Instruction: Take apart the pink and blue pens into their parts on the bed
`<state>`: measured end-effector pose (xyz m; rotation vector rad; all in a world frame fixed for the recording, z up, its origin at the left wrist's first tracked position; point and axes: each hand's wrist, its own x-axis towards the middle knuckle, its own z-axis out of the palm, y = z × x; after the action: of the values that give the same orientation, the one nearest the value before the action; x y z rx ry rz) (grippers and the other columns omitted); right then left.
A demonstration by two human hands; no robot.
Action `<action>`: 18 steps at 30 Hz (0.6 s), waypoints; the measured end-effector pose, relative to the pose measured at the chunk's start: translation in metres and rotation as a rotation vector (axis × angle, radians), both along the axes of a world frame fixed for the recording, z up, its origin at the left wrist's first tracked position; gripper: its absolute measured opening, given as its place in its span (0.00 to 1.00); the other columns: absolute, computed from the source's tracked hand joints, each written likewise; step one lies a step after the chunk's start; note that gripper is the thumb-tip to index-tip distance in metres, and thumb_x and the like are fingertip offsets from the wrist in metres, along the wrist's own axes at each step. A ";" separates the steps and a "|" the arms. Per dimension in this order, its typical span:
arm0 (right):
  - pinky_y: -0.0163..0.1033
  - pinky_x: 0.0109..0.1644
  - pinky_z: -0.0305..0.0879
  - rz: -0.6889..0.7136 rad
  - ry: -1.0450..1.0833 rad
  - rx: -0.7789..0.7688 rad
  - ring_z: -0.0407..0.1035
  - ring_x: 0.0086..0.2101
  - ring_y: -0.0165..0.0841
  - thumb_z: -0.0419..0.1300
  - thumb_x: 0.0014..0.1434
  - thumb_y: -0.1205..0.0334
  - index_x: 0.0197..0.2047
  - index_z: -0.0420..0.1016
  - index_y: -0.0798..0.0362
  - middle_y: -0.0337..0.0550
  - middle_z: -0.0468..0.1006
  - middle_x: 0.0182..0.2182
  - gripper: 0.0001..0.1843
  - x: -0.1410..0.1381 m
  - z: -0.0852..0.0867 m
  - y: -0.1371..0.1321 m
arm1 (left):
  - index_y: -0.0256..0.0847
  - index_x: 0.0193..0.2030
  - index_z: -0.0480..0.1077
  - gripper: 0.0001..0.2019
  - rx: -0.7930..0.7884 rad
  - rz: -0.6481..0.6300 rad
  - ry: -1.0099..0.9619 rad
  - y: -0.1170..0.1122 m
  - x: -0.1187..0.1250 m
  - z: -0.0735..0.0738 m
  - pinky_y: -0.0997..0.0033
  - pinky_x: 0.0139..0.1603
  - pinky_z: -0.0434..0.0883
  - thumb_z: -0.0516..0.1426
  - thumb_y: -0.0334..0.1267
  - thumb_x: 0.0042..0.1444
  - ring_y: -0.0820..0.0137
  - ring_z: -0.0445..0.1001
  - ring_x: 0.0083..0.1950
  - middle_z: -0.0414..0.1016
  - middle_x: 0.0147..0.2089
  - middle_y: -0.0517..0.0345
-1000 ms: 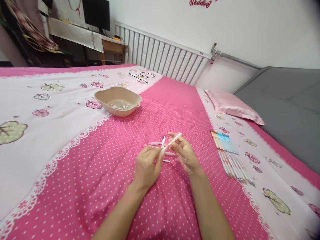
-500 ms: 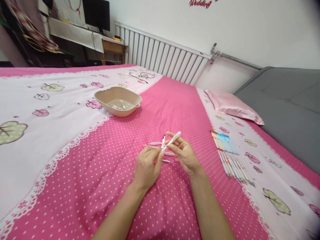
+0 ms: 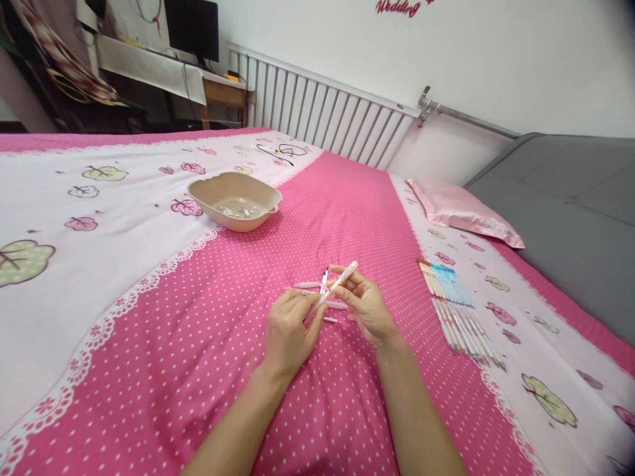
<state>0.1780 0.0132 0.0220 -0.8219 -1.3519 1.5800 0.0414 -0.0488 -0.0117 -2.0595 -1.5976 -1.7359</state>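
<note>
My two hands meet over the pink dotted bedspread [image 3: 208,344]. A slim white pen [image 3: 342,277] runs slantwise between them. My right hand [image 3: 367,311] grips its upper part with curled fingers. My left hand [image 3: 290,330] pinches its lower end. On the bedspread just beyond my fingers lie a few loose pens and pen parts [image 3: 312,286]; one has a dark tip.
A beige bowl [image 3: 235,198] with small pale pieces in it sits at the back left. Two rows of pens [image 3: 459,304] lie to the right. Further right are a pink pillow [image 3: 461,208] and a grey headboard [image 3: 570,218]. A radiator [image 3: 322,112] lines the far wall.
The pen's lower end has slid a little further into my left fingers, and the pen's tilt has shifted slightly. The hands stay in the same place.
</note>
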 end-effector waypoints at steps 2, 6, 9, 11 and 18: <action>0.38 0.44 0.66 -0.001 -0.005 0.006 0.71 0.37 0.32 0.67 0.46 0.62 0.46 0.73 0.49 0.40 0.77 0.33 0.22 -0.001 0.000 0.000 | 0.39 0.38 0.72 0.07 0.007 0.019 -0.002 0.000 0.000 0.000 0.66 0.37 0.68 0.54 0.37 0.56 0.68 0.71 0.35 0.75 0.32 0.55; 0.38 0.45 0.65 0.000 0.016 0.012 0.70 0.38 0.31 0.66 0.46 0.62 0.46 0.73 0.49 0.40 0.77 0.34 0.21 -0.001 0.000 -0.001 | 0.39 0.37 0.72 0.06 -0.006 0.014 -0.022 -0.001 0.000 0.002 0.66 0.36 0.68 0.55 0.38 0.56 0.68 0.70 0.34 0.75 0.31 0.55; 0.36 0.45 0.64 -0.007 0.059 0.007 0.70 0.36 0.29 0.66 0.47 0.63 0.45 0.74 0.48 0.39 0.77 0.34 0.19 0.000 0.001 -0.001 | 0.39 0.41 0.72 0.09 -0.051 -0.033 -0.044 -0.003 0.001 0.005 0.65 0.37 0.68 0.55 0.38 0.56 0.67 0.71 0.35 0.75 0.34 0.53; 0.35 0.44 0.65 -0.014 0.092 0.001 0.69 0.35 0.28 0.66 0.47 0.63 0.44 0.74 0.47 0.38 0.77 0.34 0.18 0.001 0.002 -0.001 | 0.40 0.45 0.71 0.11 -0.096 -0.072 -0.064 -0.004 0.001 0.006 0.65 0.39 0.68 0.52 0.37 0.58 0.67 0.71 0.37 0.75 0.37 0.52; 0.33 0.42 0.65 0.017 0.131 0.003 0.68 0.34 0.26 0.65 0.48 0.64 0.44 0.75 0.45 0.37 0.76 0.34 0.17 0.002 0.004 -0.001 | 0.41 0.41 0.72 0.11 -0.166 -0.116 -0.052 -0.004 0.001 0.006 0.67 0.38 0.66 0.48 0.35 0.61 0.68 0.69 0.37 0.73 0.35 0.55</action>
<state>0.1801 0.0121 0.0262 -0.6937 -1.2701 1.6156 0.0427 -0.0530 -0.0053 -2.2414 -1.7249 -1.7615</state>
